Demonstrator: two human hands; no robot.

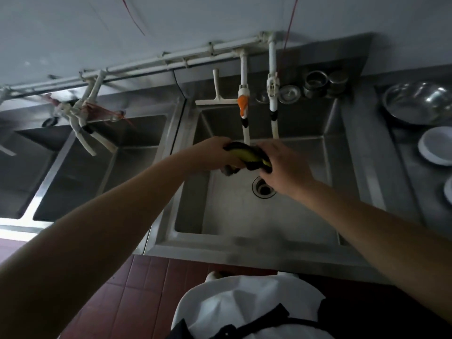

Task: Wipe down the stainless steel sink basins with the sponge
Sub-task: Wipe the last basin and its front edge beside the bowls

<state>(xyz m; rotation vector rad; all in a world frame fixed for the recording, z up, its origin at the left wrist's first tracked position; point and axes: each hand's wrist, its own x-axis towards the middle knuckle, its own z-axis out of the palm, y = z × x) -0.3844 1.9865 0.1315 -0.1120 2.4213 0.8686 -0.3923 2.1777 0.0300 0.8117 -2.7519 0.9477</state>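
A yellow and dark sponge is held over the right stainless steel basin, just below the white tap hose with the orange valve. My left hand grips its left end and my right hand grips its right end, bending it between them. The round drain lies directly beneath, partly hidden by my right hand. Two more basins lie to the left.
A white squeegee leans at the back rim. Steel cups and a strainer stand behind the second tap. A steel bowl and white plates sit on the right counter. Red floor tiles lie below.
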